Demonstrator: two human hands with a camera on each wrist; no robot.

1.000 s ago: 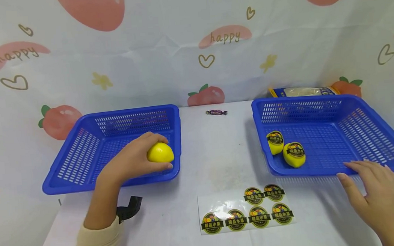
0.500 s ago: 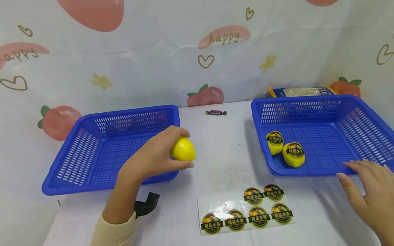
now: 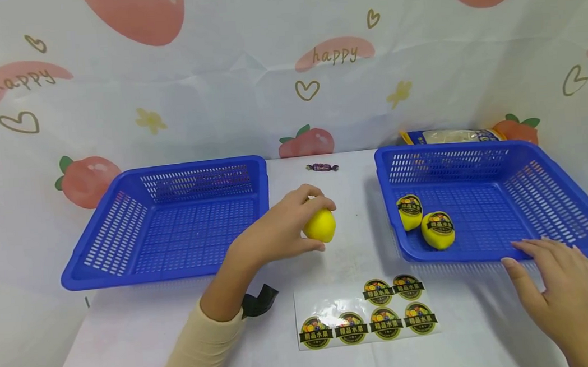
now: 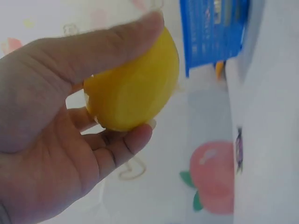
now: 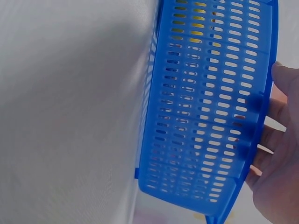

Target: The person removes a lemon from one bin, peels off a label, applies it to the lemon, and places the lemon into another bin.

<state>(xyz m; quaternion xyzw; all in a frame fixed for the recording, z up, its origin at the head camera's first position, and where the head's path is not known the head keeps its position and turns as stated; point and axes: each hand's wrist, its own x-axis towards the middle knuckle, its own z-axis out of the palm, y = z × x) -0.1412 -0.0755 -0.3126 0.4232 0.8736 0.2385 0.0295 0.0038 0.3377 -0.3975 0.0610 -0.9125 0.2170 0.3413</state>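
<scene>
My left hand (image 3: 281, 224) holds a yellow lemon (image 3: 322, 225) between thumb and fingers, over the table between the two baskets. In the left wrist view the lemon (image 4: 135, 88) shows smooth yellow skin, with the thumb across one side and the fingertips on the other. My right hand (image 3: 558, 291) rests its relaxed fingers at the near rim of the right blue basket (image 3: 480, 255). Inside that basket, at its left, lie two lemons (image 3: 439, 239), each bearing a round black fruit sticker. The right wrist view shows the fingers (image 5: 271, 137) along the slotted basket's rim (image 5: 267, 93).
A second blue basket (image 3: 196, 231) stands at the left with nothing in it. On the near table lies a sheet (image 3: 346, 298) with several round stickers. A wrapped candy (image 3: 322, 167) lies at the back. Behind the right basket is a blue and yellow packet (image 3: 453, 136).
The left hand has carried the lemon rightward, out of the left basket and over the table between the baskets. The right hand stays at the right basket's rim.
</scene>
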